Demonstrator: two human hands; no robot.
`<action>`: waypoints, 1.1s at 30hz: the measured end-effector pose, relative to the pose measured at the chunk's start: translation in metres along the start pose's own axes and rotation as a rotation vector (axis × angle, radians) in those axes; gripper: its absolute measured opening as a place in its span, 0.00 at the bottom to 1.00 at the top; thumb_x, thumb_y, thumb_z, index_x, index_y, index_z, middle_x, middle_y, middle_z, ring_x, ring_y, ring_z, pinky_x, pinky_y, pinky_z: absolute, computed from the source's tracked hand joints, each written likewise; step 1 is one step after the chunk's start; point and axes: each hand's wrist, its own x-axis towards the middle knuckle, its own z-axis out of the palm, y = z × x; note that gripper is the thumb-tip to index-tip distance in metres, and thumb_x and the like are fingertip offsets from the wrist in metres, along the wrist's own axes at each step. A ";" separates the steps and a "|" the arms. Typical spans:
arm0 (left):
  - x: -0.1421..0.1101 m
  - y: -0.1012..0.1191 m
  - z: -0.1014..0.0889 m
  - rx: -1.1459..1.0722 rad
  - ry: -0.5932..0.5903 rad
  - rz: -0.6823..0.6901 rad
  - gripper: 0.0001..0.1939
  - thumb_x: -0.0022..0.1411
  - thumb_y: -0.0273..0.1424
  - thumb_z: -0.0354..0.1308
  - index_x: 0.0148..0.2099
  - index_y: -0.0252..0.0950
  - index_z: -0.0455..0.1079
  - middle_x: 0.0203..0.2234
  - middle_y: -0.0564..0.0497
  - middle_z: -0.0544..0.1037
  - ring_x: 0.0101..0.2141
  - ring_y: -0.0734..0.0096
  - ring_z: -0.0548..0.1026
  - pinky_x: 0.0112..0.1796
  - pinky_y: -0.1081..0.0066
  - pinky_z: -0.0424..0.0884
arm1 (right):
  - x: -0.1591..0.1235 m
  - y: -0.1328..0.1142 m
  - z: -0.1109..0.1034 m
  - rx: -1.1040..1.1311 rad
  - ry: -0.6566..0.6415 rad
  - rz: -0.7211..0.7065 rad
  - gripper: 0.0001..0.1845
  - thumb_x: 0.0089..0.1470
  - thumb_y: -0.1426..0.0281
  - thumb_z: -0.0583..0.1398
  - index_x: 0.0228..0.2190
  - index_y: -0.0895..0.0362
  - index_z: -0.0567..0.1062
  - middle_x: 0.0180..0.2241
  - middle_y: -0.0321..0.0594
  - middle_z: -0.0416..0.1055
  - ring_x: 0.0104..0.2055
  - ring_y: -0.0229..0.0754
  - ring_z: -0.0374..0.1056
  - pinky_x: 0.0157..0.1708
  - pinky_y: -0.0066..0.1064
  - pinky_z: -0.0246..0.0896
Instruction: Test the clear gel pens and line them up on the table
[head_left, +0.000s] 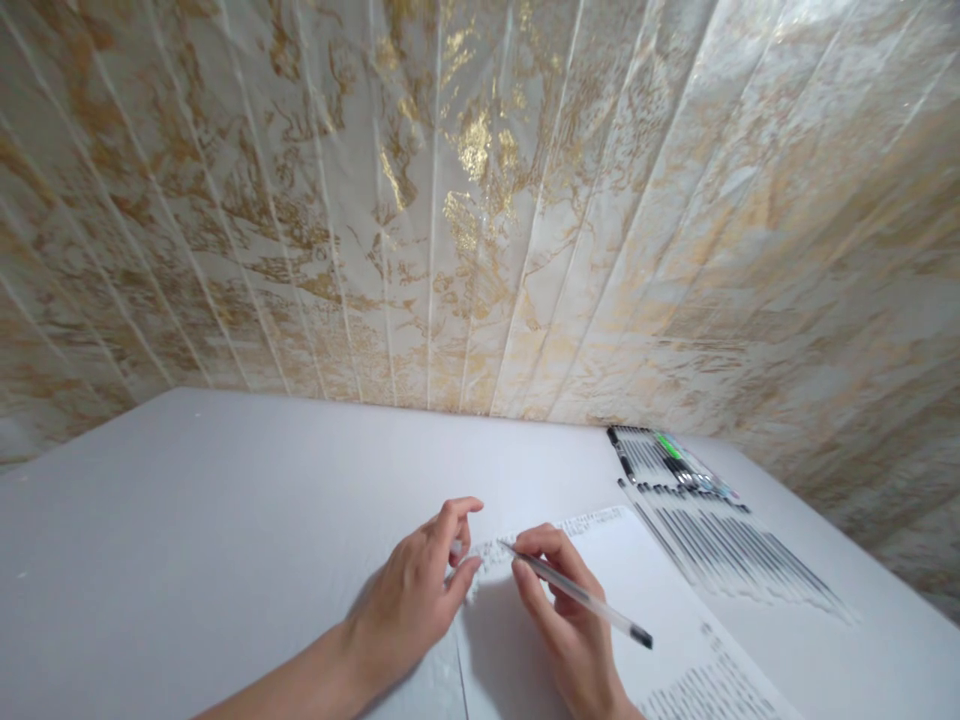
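My right hand [571, 620] is closed around a clear-barrelled pen [577, 594] with a dark end cap. The pen's tip rests near the top left corner of a printed sheet of paper [660, 590] that lies on the white table [225, 520]. My left hand [420, 595] rests on the table at the sheet's left edge. Its fingers are curled, with thumb and forefinger pinched together at the paper's corner.
A row of several dark pen refills [735, 550] lies to the right of the sheet. Behind them sits a clear pack of pens [667, 460] with a green item inside. A wall with gold-and-white marbled panels [480, 200] rises behind the table.
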 end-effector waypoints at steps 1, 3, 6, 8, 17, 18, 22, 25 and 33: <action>-0.001 0.001 0.002 -0.028 -0.004 0.018 0.21 0.62 0.25 0.48 0.57 0.42 0.52 0.34 0.54 0.71 0.33 0.69 0.73 0.36 0.71 0.66 | -0.001 0.000 -0.001 0.024 -0.005 -0.050 0.04 0.58 0.68 0.57 0.35 0.54 0.71 0.33 0.38 0.68 0.36 0.40 0.65 0.35 0.29 0.61; -0.003 0.002 0.004 -0.060 -0.026 0.035 0.23 0.62 0.24 0.47 0.58 0.43 0.51 0.33 0.55 0.71 0.32 0.70 0.73 0.35 0.72 0.65 | -0.003 0.000 -0.001 0.053 -0.032 -0.123 0.05 0.59 0.69 0.56 0.37 0.54 0.72 0.34 0.40 0.69 0.38 0.41 0.65 0.38 0.31 0.62; -0.003 0.001 0.005 -0.082 -0.035 0.028 0.25 0.61 0.23 0.46 0.59 0.42 0.49 0.32 0.55 0.70 0.31 0.70 0.72 0.34 0.72 0.65 | -0.006 -0.002 0.000 0.077 -0.085 -0.148 0.05 0.60 0.70 0.55 0.37 0.54 0.71 0.31 0.39 0.69 0.35 0.41 0.67 0.37 0.31 0.63; -0.002 0.001 0.004 -0.110 -0.043 0.025 0.26 0.61 0.23 0.46 0.60 0.42 0.48 0.31 0.56 0.69 0.30 0.71 0.71 0.34 0.72 0.65 | -0.007 -0.004 0.002 0.082 -0.123 -0.129 0.05 0.59 0.70 0.55 0.36 0.55 0.70 0.30 0.39 0.70 0.33 0.41 0.68 0.35 0.31 0.64; 0.003 0.012 -0.001 -0.679 -0.041 -0.185 0.15 0.66 0.43 0.46 0.44 0.37 0.64 0.26 0.55 0.69 0.26 0.73 0.69 0.31 0.73 0.67 | -0.003 -0.007 0.004 0.022 -0.061 -0.252 0.03 0.58 0.74 0.55 0.35 0.54 0.68 0.26 0.36 0.65 0.27 0.37 0.63 0.28 0.29 0.60; 0.005 0.014 -0.001 -0.819 -0.007 -0.228 0.17 0.66 0.45 0.46 0.41 0.37 0.65 0.25 0.54 0.70 0.27 0.72 0.71 0.32 0.72 0.68 | -0.003 -0.007 0.004 0.016 -0.054 -0.273 0.04 0.58 0.74 0.54 0.35 0.54 0.67 0.26 0.35 0.65 0.27 0.37 0.62 0.27 0.29 0.60; 0.008 0.021 -0.001 -1.250 0.133 -0.374 0.14 0.62 0.44 0.54 0.35 0.37 0.64 0.37 0.44 0.79 0.43 0.59 0.77 0.45 0.61 0.70 | -0.004 -0.007 0.005 -0.034 -0.101 -0.327 0.08 0.56 0.78 0.54 0.35 0.53 0.67 0.25 0.34 0.64 0.26 0.36 0.61 0.26 0.27 0.59; 0.004 0.024 0.003 -1.402 0.131 -0.461 0.12 0.63 0.39 0.55 0.32 0.37 0.64 0.42 0.42 0.79 0.48 0.57 0.75 0.51 0.58 0.68 | -0.004 -0.012 0.007 -0.066 -0.131 -0.386 0.12 0.53 0.81 0.54 0.36 0.52 0.67 0.26 0.34 0.66 0.26 0.36 0.63 0.27 0.26 0.62; -0.003 0.037 0.009 -1.453 0.118 -0.627 0.11 0.63 0.36 0.54 0.30 0.36 0.66 0.43 0.40 0.79 0.46 0.57 0.76 0.50 0.58 0.70 | -0.001 -0.012 0.013 -0.130 -0.200 -0.476 0.13 0.54 0.81 0.54 0.37 0.51 0.68 0.34 0.39 0.73 0.36 0.39 0.71 0.35 0.28 0.68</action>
